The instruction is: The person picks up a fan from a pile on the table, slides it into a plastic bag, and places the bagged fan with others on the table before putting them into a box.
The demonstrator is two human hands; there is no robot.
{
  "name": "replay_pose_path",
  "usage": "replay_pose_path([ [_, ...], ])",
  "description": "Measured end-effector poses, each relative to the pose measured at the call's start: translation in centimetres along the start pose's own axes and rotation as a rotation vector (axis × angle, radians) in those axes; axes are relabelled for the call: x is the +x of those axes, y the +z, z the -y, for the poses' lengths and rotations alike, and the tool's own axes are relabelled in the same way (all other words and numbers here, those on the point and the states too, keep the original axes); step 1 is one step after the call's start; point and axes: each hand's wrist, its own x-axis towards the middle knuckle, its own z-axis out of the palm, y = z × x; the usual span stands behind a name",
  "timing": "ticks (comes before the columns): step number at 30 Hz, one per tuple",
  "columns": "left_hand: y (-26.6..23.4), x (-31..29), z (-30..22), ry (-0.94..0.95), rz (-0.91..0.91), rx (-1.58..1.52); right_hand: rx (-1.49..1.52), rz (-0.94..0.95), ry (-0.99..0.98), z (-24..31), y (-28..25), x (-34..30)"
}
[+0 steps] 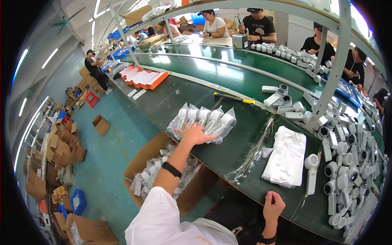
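My left hand (194, 134) reaches across to a row of several white shower-head-shaped pieces in clear plastic bags (220, 122), lying side by side at the near table edge. Its fingers are spread over the bagged handles, resting on them without closing. Beside the table edge on the right, my right hand (272, 207) is held with its fingers curled in, and nothing shows in it. Nearest to that hand are a stack of white plastic bags (286, 155) and a single unbagged shower-head-shaped piece (311, 179) with a dotted round face.
An open carton (136, 165) below the table edge holds many bagged pieces. Loose white pieces (347, 163) heap up on the right around a metal post (335, 61). A yellow-and-black hammer (234, 98), string strands (257, 153) and orange-edged boxes (143, 76) lie on the table. Co-workers stand across the green belt (183, 64).
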Motion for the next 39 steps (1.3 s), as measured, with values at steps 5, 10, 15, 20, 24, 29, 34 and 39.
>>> replay_pose_path([
  [5,-0.5,0.3,0.2,0.018,0.035,0.003,0.004,-0.005,-0.010,-0.1,0.1,0.1],
  [10,0.0,0.6,1.3,0.064,0.029,0.009,0.007,-0.005,-0.022,-0.4,0.2,0.0],
  [15,0.1,1.3,2.2,0.071,0.016,-0.005,-0.008,-0.018,-0.046,-0.2,0.3,-0.1],
  [20,1.1,1.8,2.8,0.086,-0.030,-0.050,-0.020,-0.018,-0.057,-0.1,0.3,-0.1],
  [24,1.9,2.1,2.4,0.066,-0.096,-0.003,-0.041,-0.023,-0.093,0.1,0.5,-0.1],
  [29,1.6,1.7,1.2,0.036,-0.099,0.031,-0.049,-0.034,-0.101,0.0,0.6,-0.1],
  [34,1.6,1.5,0.5,0.011,-0.137,0.005,-0.055,-0.040,-0.127,-0.1,0.7,-0.1],
  [39,2.2,1.8,0.9,0.020,-0.197,0.000,-0.071,-0.027,-0.133,0.0,0.7,0.0],
])
